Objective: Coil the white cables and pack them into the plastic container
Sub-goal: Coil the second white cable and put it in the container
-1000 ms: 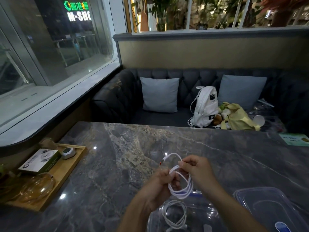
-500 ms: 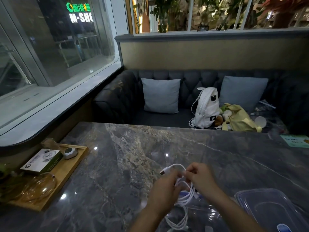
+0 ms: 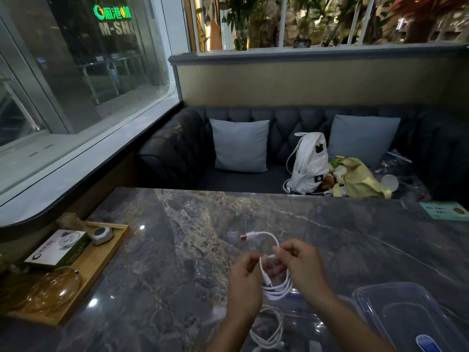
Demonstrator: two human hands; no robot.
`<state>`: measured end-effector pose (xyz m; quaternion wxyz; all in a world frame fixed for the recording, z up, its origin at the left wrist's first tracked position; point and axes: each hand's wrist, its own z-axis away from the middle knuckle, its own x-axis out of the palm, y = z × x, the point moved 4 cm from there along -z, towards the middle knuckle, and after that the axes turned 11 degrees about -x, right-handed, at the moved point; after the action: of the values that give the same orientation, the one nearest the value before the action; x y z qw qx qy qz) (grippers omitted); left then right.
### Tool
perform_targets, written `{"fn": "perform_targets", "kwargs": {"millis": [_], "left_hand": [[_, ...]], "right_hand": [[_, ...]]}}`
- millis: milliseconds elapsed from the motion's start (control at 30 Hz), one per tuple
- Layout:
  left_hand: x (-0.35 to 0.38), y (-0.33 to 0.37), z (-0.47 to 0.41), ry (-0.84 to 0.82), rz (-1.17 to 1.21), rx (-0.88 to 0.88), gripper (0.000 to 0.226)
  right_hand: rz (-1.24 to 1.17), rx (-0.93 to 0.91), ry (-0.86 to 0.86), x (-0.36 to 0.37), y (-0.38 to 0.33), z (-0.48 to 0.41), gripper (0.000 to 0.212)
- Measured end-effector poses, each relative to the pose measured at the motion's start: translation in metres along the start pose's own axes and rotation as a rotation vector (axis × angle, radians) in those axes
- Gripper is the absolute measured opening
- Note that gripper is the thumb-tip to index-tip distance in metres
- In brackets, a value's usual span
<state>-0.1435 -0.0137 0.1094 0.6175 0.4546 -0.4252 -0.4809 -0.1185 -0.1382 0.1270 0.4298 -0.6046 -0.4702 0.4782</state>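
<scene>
On the dark marble desk (image 3: 177,250), my left hand (image 3: 245,283) and right hand (image 3: 302,265) both pinch the white cable (image 3: 278,290) so its loops hold together above the plastic container (image 3: 317,326), where another coil (image 3: 271,329) lies.

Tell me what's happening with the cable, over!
Left hand, right hand: both gripping white cable coil. Second cable lying in plastic container. Nothing blocking.

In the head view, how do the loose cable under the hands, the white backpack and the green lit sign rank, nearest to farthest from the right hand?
1. Loose cable, just below the right hand.
2. White backpack, on the sofa across the table.
3. Green lit sign, beyond the window, far left.
</scene>
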Motion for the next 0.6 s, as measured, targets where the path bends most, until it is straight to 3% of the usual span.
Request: {"fn": "perform_targets", "kwargs": {"millis": [100,167,267,367,467,533,600], "left_hand": [[0.002,0.001,-0.004,0.029,0.301,-0.229,0.021],[0.004,0.002,-0.003,-0.053,0.437,-0.373,0.026],[0.003,0.007,-0.002,-0.086,0.452,-0.425,0.026],[-0.004,0.016,0.0,0.124,0.11,-0.167,0.023],[-0.002,0.021,0.008,0.224,-0.307,0.111,0.019],[0.002,0.02,0.014,0.232,-0.595,0.232,0.018],[0.005,0.021,0.016,0.241,-0.885,0.363,0.017]], "right_hand": [[0.035,-0.037,0.031,0.003,-0.006,0.001,0.02],[0.093,-0.062,0.035,0.004,-0.009,0.001,0.018],[0.212,-0.097,0.016,0.006,-0.012,0.007,0.009],[0.362,-0.177,-0.024,0.011,-0.015,0.012,0.029],[0.634,-0.263,-0.126,0.017,-0.019,0.007,0.019],[0.76,-0.217,-0.2,0.018,-0.016,0.004,0.022],[0.738,-0.12,-0.228,0.017,-0.012,0.003,0.027]]}}
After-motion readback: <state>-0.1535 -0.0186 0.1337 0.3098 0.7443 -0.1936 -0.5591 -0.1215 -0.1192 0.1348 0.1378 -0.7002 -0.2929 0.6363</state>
